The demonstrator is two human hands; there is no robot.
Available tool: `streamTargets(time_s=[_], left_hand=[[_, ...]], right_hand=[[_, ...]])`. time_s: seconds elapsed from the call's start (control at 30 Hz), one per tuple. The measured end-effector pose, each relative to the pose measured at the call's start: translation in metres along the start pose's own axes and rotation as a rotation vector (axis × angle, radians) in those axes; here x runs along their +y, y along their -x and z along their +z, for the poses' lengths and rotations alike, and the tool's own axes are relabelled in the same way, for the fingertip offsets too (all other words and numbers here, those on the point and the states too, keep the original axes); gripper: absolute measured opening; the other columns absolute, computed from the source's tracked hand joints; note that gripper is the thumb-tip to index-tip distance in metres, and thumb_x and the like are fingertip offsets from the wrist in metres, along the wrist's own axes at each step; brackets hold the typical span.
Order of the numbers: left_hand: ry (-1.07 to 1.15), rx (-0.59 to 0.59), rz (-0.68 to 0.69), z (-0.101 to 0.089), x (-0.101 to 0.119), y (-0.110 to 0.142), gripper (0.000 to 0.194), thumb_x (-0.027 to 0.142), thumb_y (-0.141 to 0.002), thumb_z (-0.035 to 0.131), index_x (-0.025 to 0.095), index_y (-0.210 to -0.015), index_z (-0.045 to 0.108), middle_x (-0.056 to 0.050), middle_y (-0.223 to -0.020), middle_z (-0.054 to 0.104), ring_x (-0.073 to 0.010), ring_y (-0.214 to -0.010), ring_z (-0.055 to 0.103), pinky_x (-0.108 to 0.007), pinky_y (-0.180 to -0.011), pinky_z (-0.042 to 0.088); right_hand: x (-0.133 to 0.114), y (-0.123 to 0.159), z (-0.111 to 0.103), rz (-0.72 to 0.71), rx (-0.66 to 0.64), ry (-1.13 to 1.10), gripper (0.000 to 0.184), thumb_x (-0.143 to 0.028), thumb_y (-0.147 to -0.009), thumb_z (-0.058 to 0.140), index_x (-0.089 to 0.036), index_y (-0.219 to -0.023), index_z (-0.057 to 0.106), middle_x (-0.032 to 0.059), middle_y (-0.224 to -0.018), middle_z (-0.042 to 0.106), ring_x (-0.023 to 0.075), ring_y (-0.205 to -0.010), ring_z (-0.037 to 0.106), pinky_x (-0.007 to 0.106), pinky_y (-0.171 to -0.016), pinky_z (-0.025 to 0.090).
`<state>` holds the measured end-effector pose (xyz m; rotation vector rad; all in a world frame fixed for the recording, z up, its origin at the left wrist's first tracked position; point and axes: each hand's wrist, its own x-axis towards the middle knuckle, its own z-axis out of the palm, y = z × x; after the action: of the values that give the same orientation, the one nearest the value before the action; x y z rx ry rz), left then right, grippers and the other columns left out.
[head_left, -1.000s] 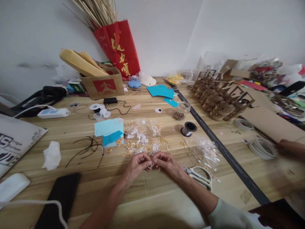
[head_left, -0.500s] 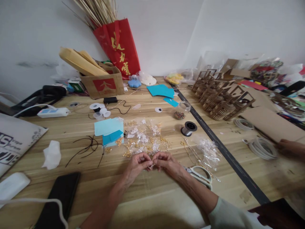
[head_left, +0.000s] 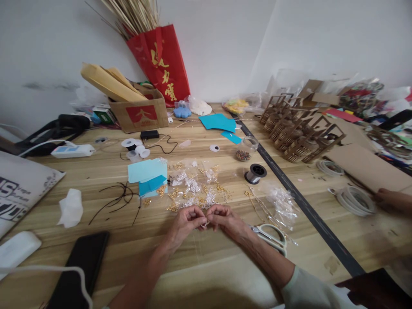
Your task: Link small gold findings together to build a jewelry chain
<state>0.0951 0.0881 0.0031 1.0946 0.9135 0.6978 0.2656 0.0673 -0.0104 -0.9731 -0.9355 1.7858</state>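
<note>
My left hand [head_left: 187,221] and my right hand [head_left: 226,218] meet fingertip to fingertip above the table's near middle. Between their pinched fingers glints a small shiny piece [head_left: 205,224], perhaps beadwork; its form is mostly covered. Just beyond the fingers lie loose silver beads [head_left: 210,197] and gold beads [head_left: 174,196], some spread on or in clear plastic bags. Beside my right forearm rest white-handled scissors [head_left: 272,238]. Gold and silver chains [head_left: 255,206] lie to the right, near crumpled clear bags [head_left: 283,206].
A wire spool [head_left: 255,173] and a bead jar [head_left: 246,149] stand farther back. Black cords [head_left: 122,197], teal cards [head_left: 146,171] and a phone [head_left: 80,266] lie left. Brown slatted lantern-like frames [head_left: 299,133] stand back right. Another person's hand [head_left: 392,201] is at the right edge.
Both hands stay together in almost the same place, with only slight finger movement around the small shiny piece. The surrounding things have not moved.
</note>
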Motion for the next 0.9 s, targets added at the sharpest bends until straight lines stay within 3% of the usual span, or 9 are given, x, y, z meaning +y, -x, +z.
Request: streamTargets(time_s=[0.53,0.73,0.9], left_hand=[[-0.026,-0.043,-0.032,0.0,0.0,-0.002,0.024,0.033,-0.062,0.076,0.012,-0.064,0.063,-0.001,-0.058,0.063,-0.0132,-0.055,0.059,-0.026,-0.057,0.049],[-0.029,-0.061,-0.054,-0.001,0.001,-0.001,0.022,0.031,-0.062,0.076,0.013,-0.064,0.064,0.0,-0.057,0.063,-0.0132,-0.055,0.059,-0.027,-0.058,0.049],[-0.019,-0.105,-0.072,-0.003,0.001,-0.001,0.022,0.032,-0.063,0.076,0.012,-0.066,0.066,-0.002,-0.061,0.065,-0.0139,-0.059,0.06,-0.027,-0.061,0.05]], right_hand=[[-0.002,0.001,-0.002,-0.002,-0.063,0.058,0.026,-0.036,-0.068,0.078,-0.014,-0.07,0.064,-0.0007,-0.065,0.062,0.0075,-0.052,0.051,0.018,-0.048,0.039],[-0.006,0.003,-0.003,-0.034,-0.155,0.157,0.032,-0.045,-0.074,0.071,-0.015,-0.074,0.062,0.0001,-0.069,0.06,0.0098,-0.059,0.054,0.02,-0.053,0.042],[-0.013,0.007,0.002,-0.058,-0.16,0.259,0.039,-0.053,-0.078,0.065,-0.015,-0.076,0.058,0.0004,-0.069,0.057,0.0108,-0.062,0.053,0.021,-0.055,0.041]])
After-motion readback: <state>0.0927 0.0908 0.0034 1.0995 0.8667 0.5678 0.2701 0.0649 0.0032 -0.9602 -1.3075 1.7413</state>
